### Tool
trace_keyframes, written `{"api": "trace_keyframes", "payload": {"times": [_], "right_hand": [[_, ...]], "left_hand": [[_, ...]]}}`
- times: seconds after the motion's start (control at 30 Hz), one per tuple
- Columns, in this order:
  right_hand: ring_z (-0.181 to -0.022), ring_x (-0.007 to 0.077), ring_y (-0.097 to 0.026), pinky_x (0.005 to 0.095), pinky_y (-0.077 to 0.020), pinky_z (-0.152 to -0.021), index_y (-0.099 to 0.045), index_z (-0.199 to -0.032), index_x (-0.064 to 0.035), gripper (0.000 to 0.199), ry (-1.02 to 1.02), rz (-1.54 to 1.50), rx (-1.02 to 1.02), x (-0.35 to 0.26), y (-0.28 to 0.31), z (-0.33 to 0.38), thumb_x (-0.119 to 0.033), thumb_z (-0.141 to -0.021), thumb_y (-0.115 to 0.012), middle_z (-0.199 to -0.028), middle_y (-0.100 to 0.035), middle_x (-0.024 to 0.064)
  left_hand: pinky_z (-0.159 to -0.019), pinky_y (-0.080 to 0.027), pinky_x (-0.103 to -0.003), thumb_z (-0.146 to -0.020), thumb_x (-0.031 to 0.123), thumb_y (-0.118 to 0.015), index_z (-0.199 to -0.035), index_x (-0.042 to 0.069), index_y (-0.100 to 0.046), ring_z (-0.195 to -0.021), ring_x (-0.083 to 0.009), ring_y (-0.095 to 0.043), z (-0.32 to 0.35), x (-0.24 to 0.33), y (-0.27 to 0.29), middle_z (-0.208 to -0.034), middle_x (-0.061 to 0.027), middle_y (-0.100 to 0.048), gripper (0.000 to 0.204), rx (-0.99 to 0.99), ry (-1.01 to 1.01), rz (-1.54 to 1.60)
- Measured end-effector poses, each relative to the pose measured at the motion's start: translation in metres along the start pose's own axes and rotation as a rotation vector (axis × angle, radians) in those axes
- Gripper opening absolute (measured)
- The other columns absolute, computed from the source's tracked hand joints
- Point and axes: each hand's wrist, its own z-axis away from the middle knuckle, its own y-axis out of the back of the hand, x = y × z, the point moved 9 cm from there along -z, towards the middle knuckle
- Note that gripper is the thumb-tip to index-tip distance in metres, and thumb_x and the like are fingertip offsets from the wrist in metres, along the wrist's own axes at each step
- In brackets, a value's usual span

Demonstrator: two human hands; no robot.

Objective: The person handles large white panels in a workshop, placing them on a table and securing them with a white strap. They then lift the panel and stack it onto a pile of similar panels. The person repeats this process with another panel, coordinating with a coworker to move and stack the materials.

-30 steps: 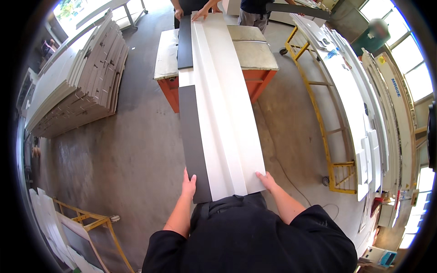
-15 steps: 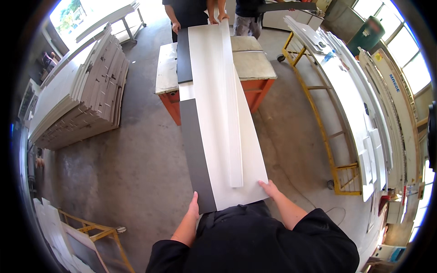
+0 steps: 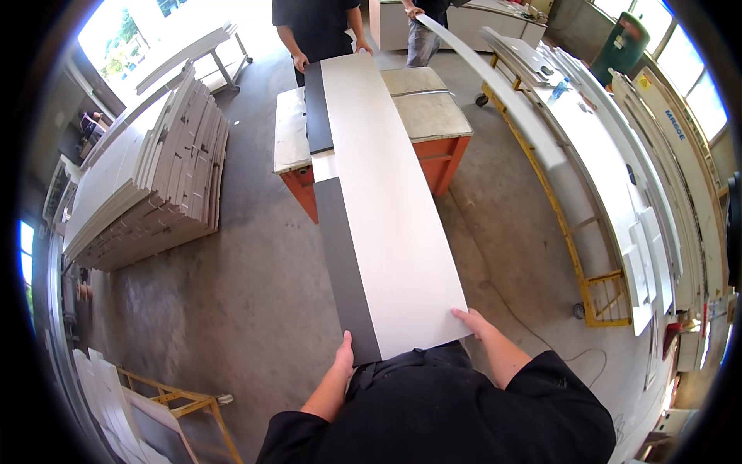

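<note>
Two-person carry: you hold the near end of the long panel

Your left hand [image 3: 345, 357] clamps the dark near corner; your right hand [image 3: 473, 321] clamps the white corner of the long panel [image 3: 382, 209]; it spans over the orange-sided workbench [image 3: 433, 116]; a co-worker's hands [image 3: 300, 60] grip the far end; my read, mid-carry; the next move calls for level, matched steps.

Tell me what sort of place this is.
Probably a panel workshop or joinery shop: a long white panel carried over an orange-sided workbench, stacks of white boards on the concrete floor, and yellow racks of more panels.
</note>
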Motion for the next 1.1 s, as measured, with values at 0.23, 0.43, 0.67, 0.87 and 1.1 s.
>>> {"api": "trace_keyframes", "payload": {"times": [0.23, 0.43, 0.67, 0.87, 1.1], "right_hand": [[-0.120, 0.0303, -0.060, 0.0431, -0.0448, -0.101, -0.057, -0.134, 0.0033, 0.068, 0.025, -0.011, 0.059, -0.011, -0.008, 0.029, -0.052, -0.094, -0.063, -0.128, -0.064, 0.0198], [-0.115, 0.0292, -0.062, 0.0420, -0.0467, -0.099, -0.058, -0.132, 0.0037, 0.070, 0.065, -0.003, 0.060, 0.020, -0.007, 0.016, -0.054, -0.093, -0.063, -0.125, -0.066, 0.0193], [-0.110, 0.0290, -0.065, 0.0402, -0.0491, -0.096, -0.059, -0.130, 0.0053, 0.069, 0.101, 0.019, 0.072, 0.031, -0.002, 0.000, -0.052, -0.092, -0.066, -0.123, -0.067, 0.0199], [-0.106, 0.0293, -0.067, 0.0400, -0.0514, -0.092, -0.062, -0.125, 0.0080, 0.070, 0.098, 0.125, 0.126, 0.036, 0.006, -0.013, -0.054, -0.091, -0.066, -0.117, -0.069, 0.0214], [-0.106, 0.0301, -0.068, 0.0391, -0.0527, -0.091, -0.058, -0.125, 0.0113, 0.078, 0.153, 0.135, 0.104, 0.068, 0.000, -0.033, -0.058, -0.088, -0.067, -0.116, -0.068, 0.0251]], "left_hand": [[-0.113, -0.036, -0.037, -0.102, 0.062, -0.038, -0.142, -0.008, -0.046, -0.133, -0.0268, -0.050, 0.002, -0.005, 0.006, -0.144, -0.0165, -0.053, 0.081, 0.046, -0.094, -0.069], [-0.112, -0.037, -0.037, -0.103, 0.061, -0.037, -0.141, -0.007, -0.048, -0.130, -0.0269, -0.052, 0.027, -0.003, 0.003, -0.141, -0.0170, -0.056, 0.079, 0.079, -0.091, -0.077], [-0.108, -0.042, -0.040, -0.102, 0.063, -0.038, -0.140, -0.007, -0.049, -0.126, -0.0282, -0.056, 0.010, -0.017, 0.015, -0.139, -0.0172, -0.057, 0.080, 0.118, -0.118, -0.098], [-0.108, -0.043, -0.040, -0.100, 0.065, -0.038, -0.141, -0.007, -0.049, -0.127, -0.0289, -0.056, 0.006, -0.015, 0.016, -0.140, -0.0173, -0.057, 0.083, 0.126, -0.093, -0.126], [-0.106, -0.043, -0.048, -0.095, 0.073, -0.042, -0.145, 0.000, -0.046, -0.129, -0.0293, -0.054, -0.010, -0.045, 0.039, -0.143, -0.0126, -0.055, 0.089, 0.154, -0.024, -0.152]]}}
